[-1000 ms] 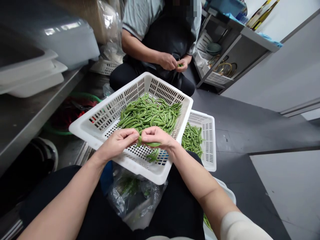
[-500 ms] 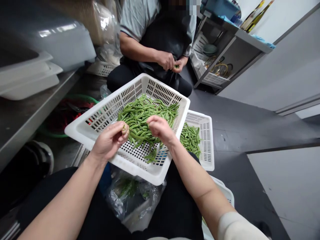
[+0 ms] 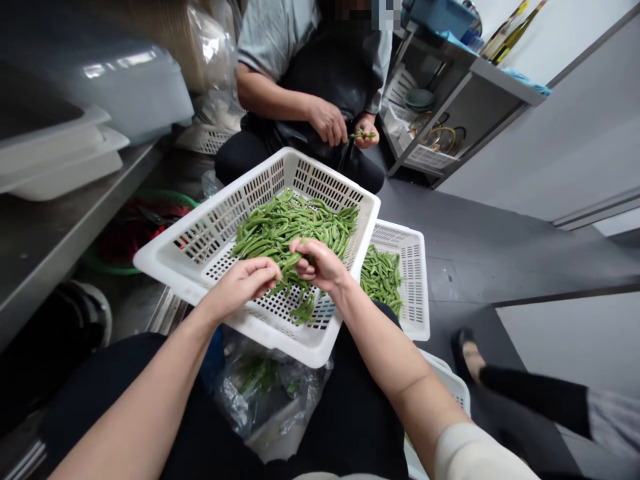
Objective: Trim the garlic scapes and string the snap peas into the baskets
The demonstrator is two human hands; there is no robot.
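Note:
My right hand is closed on a green pea pod above the white basket. My left hand is closed too, its fingertips pinched at the pod's near end; the fingers partly hide the grip. Beneath both hands, a heap of pea pods covers much of the basket's slotted floor. The basket rests tilted across my lap.
A second white basket holds more pods at the right. Below lies a plastic bag with green scraps. Opposite, a co-worker's hands hold pods. A passer-by's shoe is at right; a metal shelf stands left.
My hands have come together over the basket at one pod; before, they were apart. The co-worker's hands have separated a little, showing pods. A passer-by's leg has entered at the lower right.

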